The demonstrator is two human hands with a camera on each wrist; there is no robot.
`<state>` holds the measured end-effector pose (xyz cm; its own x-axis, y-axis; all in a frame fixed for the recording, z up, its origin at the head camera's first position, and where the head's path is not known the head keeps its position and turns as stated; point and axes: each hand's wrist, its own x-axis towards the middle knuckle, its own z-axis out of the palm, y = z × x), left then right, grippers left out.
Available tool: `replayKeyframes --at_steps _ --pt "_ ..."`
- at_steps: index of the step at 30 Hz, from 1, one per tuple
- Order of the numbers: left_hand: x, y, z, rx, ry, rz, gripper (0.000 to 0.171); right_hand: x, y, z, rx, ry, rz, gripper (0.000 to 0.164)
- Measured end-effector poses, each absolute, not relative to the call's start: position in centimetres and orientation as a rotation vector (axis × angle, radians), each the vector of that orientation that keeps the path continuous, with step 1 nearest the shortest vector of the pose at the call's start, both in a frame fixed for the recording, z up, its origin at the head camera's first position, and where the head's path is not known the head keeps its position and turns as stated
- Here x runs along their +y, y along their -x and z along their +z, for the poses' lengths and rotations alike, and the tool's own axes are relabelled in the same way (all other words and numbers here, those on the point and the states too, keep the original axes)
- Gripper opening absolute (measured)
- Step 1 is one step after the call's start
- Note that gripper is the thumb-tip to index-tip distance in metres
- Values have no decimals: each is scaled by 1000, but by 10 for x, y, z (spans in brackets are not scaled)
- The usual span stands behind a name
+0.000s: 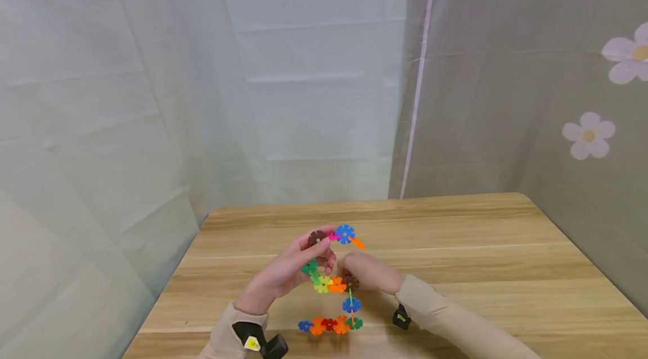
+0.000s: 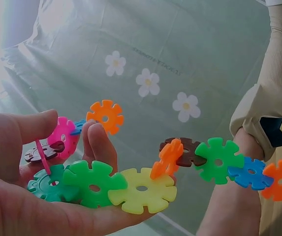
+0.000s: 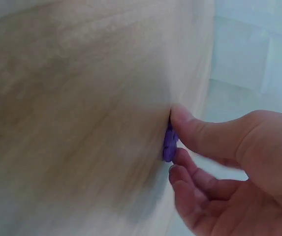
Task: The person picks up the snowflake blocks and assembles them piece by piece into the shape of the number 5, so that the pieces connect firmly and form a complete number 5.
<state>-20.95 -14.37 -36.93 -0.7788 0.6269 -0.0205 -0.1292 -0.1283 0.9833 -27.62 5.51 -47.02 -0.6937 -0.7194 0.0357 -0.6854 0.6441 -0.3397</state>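
Note:
My left hand (image 1: 286,276) holds up a linked chain of notched plastic discs, its thumb against the brown disc (image 1: 317,238). A pink disc (image 2: 62,135), a blue disc (image 1: 345,234) and an orange disc (image 2: 105,118) follow at the upper end. The green disc (image 2: 95,184) and yellow disc (image 2: 141,190) lie along the palm side in the left wrist view. From there the chain runs down past a lower blue disc (image 1: 351,305) to a red disc (image 1: 329,324). Down at the tabletop, my right hand (image 3: 244,167) pinches a purple disc (image 3: 169,145) between thumb and fingers.
The wooden table (image 1: 481,246) extends on both sides of the hands. Pale curtain cloth (image 1: 314,94) hangs behind it, with a grey flowered sheet (image 1: 506,94) at the right. The chain's lower row hangs near the front of the table, between the forearms.

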Motion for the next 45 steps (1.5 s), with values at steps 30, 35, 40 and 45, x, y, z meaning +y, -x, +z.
replayKeyframes --at_steps 30,35,40,45 --pt "-144 212 -363 1722 -527 1953 51 106 261 -476 2741 1148 -1020 10" --pt "-144 212 -363 1741 -505 1946 52 106 257 -476 2737 1125 -1073 10" --pt "-144 212 -364 1762 -484 1946 52 105 254 -472 2790 1140 -1082 10" --pt "-145 212 -365 1746 -490 1953 51 104 251 -465 2814 1137 -1088 11"
